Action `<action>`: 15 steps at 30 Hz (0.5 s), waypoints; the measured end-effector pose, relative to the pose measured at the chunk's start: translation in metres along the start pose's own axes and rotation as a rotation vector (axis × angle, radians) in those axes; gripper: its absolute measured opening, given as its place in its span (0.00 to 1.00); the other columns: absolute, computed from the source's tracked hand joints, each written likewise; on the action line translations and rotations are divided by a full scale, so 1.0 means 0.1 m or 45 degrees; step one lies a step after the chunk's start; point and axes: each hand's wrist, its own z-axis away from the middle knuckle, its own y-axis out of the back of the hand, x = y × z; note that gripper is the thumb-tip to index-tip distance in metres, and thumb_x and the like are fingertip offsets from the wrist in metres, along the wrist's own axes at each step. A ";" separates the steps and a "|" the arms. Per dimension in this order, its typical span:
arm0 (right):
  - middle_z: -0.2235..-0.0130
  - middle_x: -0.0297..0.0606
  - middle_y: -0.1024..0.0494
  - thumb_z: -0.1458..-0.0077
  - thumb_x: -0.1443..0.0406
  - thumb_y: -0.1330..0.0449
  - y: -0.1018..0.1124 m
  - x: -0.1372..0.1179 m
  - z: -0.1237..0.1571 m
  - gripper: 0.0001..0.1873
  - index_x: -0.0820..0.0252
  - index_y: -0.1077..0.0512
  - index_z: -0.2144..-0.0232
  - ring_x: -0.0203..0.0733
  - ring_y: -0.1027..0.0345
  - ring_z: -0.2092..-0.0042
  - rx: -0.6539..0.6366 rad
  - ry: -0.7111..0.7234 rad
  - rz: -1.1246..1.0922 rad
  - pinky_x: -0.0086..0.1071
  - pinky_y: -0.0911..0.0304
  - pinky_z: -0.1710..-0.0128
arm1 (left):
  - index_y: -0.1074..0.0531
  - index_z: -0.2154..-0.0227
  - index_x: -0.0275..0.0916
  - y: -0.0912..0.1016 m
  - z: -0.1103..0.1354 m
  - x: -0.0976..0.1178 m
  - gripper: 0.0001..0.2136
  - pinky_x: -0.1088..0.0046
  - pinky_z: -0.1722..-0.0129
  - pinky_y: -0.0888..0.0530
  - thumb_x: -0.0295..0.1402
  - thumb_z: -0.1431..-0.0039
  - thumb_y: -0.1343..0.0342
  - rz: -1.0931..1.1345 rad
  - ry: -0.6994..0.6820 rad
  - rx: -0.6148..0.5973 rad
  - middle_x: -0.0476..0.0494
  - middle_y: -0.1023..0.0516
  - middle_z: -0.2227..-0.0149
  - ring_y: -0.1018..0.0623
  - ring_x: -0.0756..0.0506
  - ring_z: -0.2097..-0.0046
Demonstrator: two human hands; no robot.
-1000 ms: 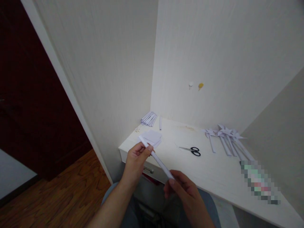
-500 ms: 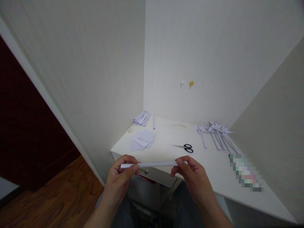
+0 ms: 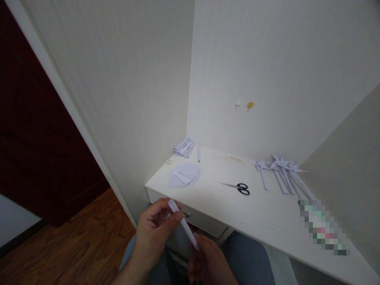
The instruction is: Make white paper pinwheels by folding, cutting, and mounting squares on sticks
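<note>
A thin rolled white paper stick (image 3: 182, 223) slants down to the right in front of the desk edge. My left hand (image 3: 154, 233) pinches its upper end between thumb and fingers. My right hand (image 3: 208, 261) is closed around its lower end, low in the view above my lap. Both hands are below and in front of the white desk (image 3: 237, 213).
On the desk lie loose white paper squares (image 3: 184, 175), a bundle of paper sticks (image 3: 184, 147) in the back left corner, black scissors (image 3: 242, 188) and several paper pinwheels (image 3: 282, 170) at the right. A blurred-out object (image 3: 323, 227) lies at the right edge. Walls enclose the desk; a wooden floor is to the left.
The stick has swung from level to slanting down to the right. Both hands dropped lower and closer to my lap, the right one most.
</note>
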 end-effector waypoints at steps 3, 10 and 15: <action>0.85 0.34 0.26 0.57 0.39 0.34 -0.02 0.17 -0.03 0.32 0.61 0.29 0.70 0.38 0.35 0.86 -0.001 -0.114 -0.010 0.27 0.41 0.85 | 0.20 0.75 0.37 0.00 -0.02 0.02 0.07 0.80 0.72 0.29 0.29 0.57 0.28 -0.046 -0.035 0.028 0.48 0.22 0.75 0.25 0.50 0.72; 0.74 0.35 0.20 0.55 0.49 0.27 0.05 -0.22 0.00 0.25 0.59 0.26 0.62 0.38 0.29 0.77 0.047 0.324 0.131 0.30 0.35 0.76 | 0.27 0.74 0.38 0.17 -0.09 -0.07 0.10 0.81 0.75 0.33 0.36 0.49 0.32 -0.093 -0.040 0.104 0.52 0.27 0.77 0.30 0.52 0.74; 0.74 0.34 0.21 0.49 0.53 0.30 0.10 -0.60 -0.03 0.18 0.59 0.25 0.63 0.38 0.29 0.73 -0.033 0.483 0.279 0.32 0.35 0.69 | 0.28 0.71 0.38 0.54 -0.13 -0.19 0.13 0.79 0.73 0.35 0.41 0.48 0.33 -0.189 0.120 0.040 0.52 0.28 0.76 0.31 0.51 0.74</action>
